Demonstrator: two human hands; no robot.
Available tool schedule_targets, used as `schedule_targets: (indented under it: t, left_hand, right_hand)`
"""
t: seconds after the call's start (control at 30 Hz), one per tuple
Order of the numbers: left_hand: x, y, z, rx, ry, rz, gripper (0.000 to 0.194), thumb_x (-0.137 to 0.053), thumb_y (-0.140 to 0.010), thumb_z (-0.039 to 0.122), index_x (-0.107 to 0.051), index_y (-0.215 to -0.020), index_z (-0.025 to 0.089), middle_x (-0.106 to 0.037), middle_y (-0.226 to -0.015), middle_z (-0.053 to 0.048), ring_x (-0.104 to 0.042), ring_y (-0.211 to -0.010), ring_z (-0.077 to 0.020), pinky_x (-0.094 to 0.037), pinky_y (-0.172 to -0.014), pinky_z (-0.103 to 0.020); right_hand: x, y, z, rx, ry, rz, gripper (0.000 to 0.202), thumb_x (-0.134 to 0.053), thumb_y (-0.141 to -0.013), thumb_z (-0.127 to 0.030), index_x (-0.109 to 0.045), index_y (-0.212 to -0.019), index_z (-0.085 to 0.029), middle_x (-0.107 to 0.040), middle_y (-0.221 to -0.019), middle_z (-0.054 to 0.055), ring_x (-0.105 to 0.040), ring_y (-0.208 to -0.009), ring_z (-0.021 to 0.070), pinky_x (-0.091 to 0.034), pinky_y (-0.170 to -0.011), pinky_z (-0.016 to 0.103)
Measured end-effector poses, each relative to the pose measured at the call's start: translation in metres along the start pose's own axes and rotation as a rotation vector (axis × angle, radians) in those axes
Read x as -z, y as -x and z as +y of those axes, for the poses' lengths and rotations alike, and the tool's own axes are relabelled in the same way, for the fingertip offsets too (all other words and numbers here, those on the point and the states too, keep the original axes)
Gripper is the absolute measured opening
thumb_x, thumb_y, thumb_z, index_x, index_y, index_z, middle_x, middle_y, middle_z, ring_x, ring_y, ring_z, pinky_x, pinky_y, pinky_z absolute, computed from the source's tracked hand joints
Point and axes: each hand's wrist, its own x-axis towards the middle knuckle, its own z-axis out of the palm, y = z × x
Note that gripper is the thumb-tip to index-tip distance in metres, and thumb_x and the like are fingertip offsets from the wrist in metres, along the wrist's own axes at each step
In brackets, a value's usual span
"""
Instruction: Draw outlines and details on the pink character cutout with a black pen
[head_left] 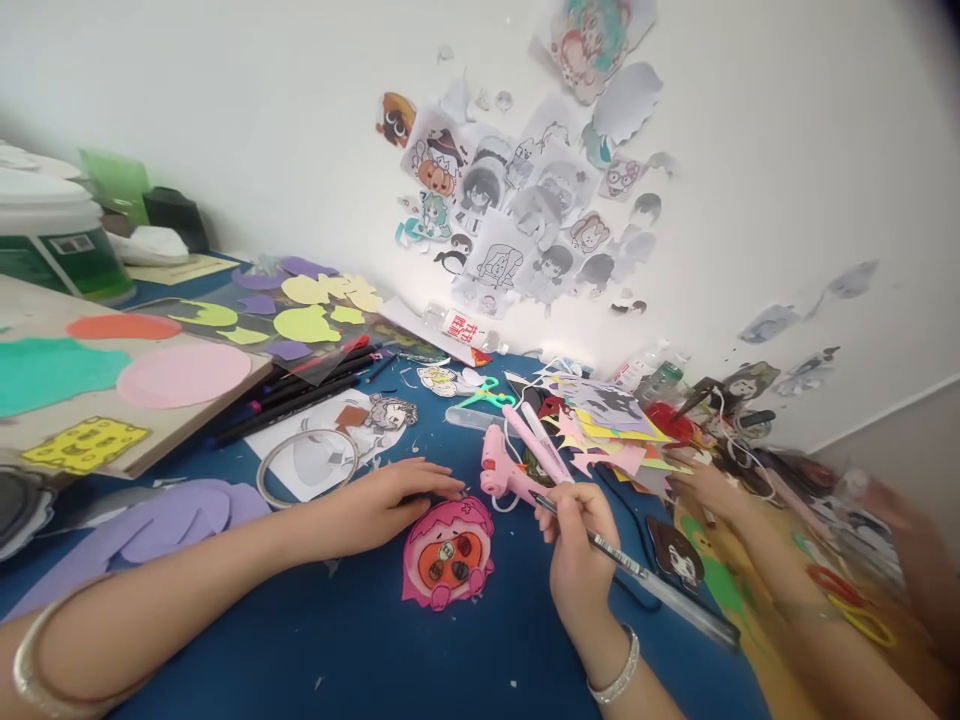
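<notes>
My left hand (pixel 394 495) lies flat with its fingers stretched out, at the upper left edge of a pink paper cutout (pixel 461 515). The cutout is a cartoon figure with an orange middle bearing several dark round patches. Whether my fingertips touch it, I cannot tell. My right hand (pixel 581 545) is closed around a clear-barrelled pen (pixel 660 588), whose tip points up and left, away from the cutout. Just beyond that tip stands a pink glue gun (pixel 501 462). A bangle circles each of my wrists.
On the right, a co-worker's hand (pixel 705 485) reaches over piled paper scraps (pixel 600 420). Green scissors (pixel 487 393) and black markers (pixel 300 400) lie farther back. At left are purple paper pieces (pixel 180 515), a board (pixel 187 420) with coloured cutouts, and a bucket (pixel 60 240).
</notes>
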Motion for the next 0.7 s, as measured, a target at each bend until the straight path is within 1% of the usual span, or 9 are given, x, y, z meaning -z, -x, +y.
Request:
schedule_targets:
  t: [0.07, 0.17, 0.27, 0.3, 0.37, 0.43, 0.5, 0.6, 0.7]
  left_hand:
    - [-0.001, 0.002, 0.0, -0.013, 0.003, -0.024, 0.036, -0.063, -0.106, 0.036, -0.063, -0.139, 0.025, -0.054, -0.155, -0.011, -0.049, -0.146, -0.0342, -0.039, -0.12, -0.064]
    - [-0.001, 0.005, 0.004, -0.045, 0.01, -0.059, 0.035, -0.059, -0.107, 0.039, -0.063, -0.139, 0.025, -0.054, -0.156, -0.011, -0.047, -0.148, -0.0335, -0.034, -0.123, -0.065]
    - [0.0, 0.007, 0.009, -0.04, 0.015, -0.086, 0.038, -0.05, -0.11, 0.044, -0.063, -0.14, 0.024, -0.054, -0.157, -0.012, -0.04, -0.153, -0.0338, -0.03, -0.125, -0.066]
    - [0.001, 0.008, 0.01, -0.032, 0.014, -0.097, 0.041, -0.046, -0.111, 0.046, -0.062, -0.142, 0.025, -0.053, -0.158, -0.012, -0.037, -0.155, -0.0346, -0.028, -0.126, -0.067]
    - [0.002, 0.01, 0.013, -0.013, 0.009, -0.126, 0.046, -0.043, -0.11, 0.05, -0.057, -0.149, 0.03, -0.05, -0.162, -0.011, -0.029, -0.159, -0.0366, -0.023, -0.128, -0.066]
    - [0.006, 0.013, 0.015, 0.01, 0.005, -0.167, 0.054, -0.05, -0.105, 0.057, -0.052, -0.154, 0.036, -0.044, -0.167, -0.008, -0.021, -0.161, -0.039, -0.02, -0.129, -0.065]
    - [0.01, 0.014, 0.018, 0.041, 0.007, -0.213, 0.067, -0.061, -0.097, 0.066, -0.048, -0.156, 0.039, -0.036, -0.171, -0.006, -0.015, -0.161, -0.041, -0.021, -0.128, -0.066]
    - [0.016, 0.015, 0.021, 0.075, 0.006, -0.28, 0.094, -0.078, -0.079, 0.074, -0.042, -0.159, 0.04, -0.027, -0.174, -0.007, -0.011, -0.161, -0.0431, -0.019, -0.126, -0.07]
    - [0.017, 0.015, 0.025, 0.073, -0.011, -0.356, 0.11, -0.088, -0.07, 0.07, -0.037, -0.162, 0.038, -0.026, -0.173, -0.007, -0.007, -0.161, -0.0433, -0.009, -0.126, -0.071]
  right_hand:
    - [0.003, 0.0, 0.006, -0.003, 0.02, -0.035, 0.027, -0.063, -0.108, -0.039, -0.066, -0.107, -0.013, -0.065, -0.091, 0.002, -0.062, -0.07, 0.0104, -0.057, -0.062, 0.022]
    - [0.004, 0.0, 0.009, 0.001, 0.045, -0.064, 0.022, -0.066, -0.105, -0.036, -0.067, -0.114, -0.016, -0.068, -0.105, 0.006, -0.067, -0.083, 0.0145, -0.061, -0.07, 0.026]
    - [0.003, -0.001, 0.006, 0.005, 0.056, -0.084, 0.018, -0.072, -0.099, -0.029, -0.07, -0.116, -0.024, -0.072, -0.105, 0.009, -0.07, -0.081, 0.021, -0.061, -0.062, 0.03]
    - [0.002, -0.001, 0.004, 0.006, 0.055, -0.094, 0.016, -0.071, -0.098, -0.026, -0.072, -0.114, -0.028, -0.073, -0.101, 0.01, -0.07, -0.076, 0.0229, -0.06, -0.058, 0.032]
    - [0.003, -0.002, 0.001, 0.009, 0.046, -0.123, 0.013, -0.067, -0.098, -0.023, -0.074, -0.108, -0.029, -0.073, -0.091, 0.011, -0.068, -0.065, 0.0243, -0.058, -0.051, 0.036]
    - [0.006, -0.004, -0.002, 0.008, 0.032, -0.15, 0.015, -0.061, -0.1, -0.021, -0.074, -0.101, -0.029, -0.071, -0.081, 0.009, -0.066, -0.057, 0.023, -0.056, -0.047, 0.036]
    - [0.009, -0.007, -0.004, 0.001, 0.022, -0.174, 0.019, -0.055, -0.102, -0.021, -0.073, -0.099, -0.029, -0.069, -0.074, 0.008, -0.064, -0.054, 0.022, -0.055, -0.045, 0.035]
    - [0.012, -0.011, -0.006, -0.011, 0.023, -0.202, 0.022, -0.052, -0.104, -0.022, -0.073, -0.104, -0.03, -0.07, -0.076, 0.008, -0.066, -0.054, 0.0217, -0.058, -0.048, 0.036]
    - [0.011, -0.013, -0.007, -0.015, 0.034, -0.205, 0.022, -0.059, -0.101, -0.021, -0.074, -0.114, -0.031, -0.073, -0.086, 0.01, -0.071, -0.062, 0.0241, -0.062, -0.054, 0.037]
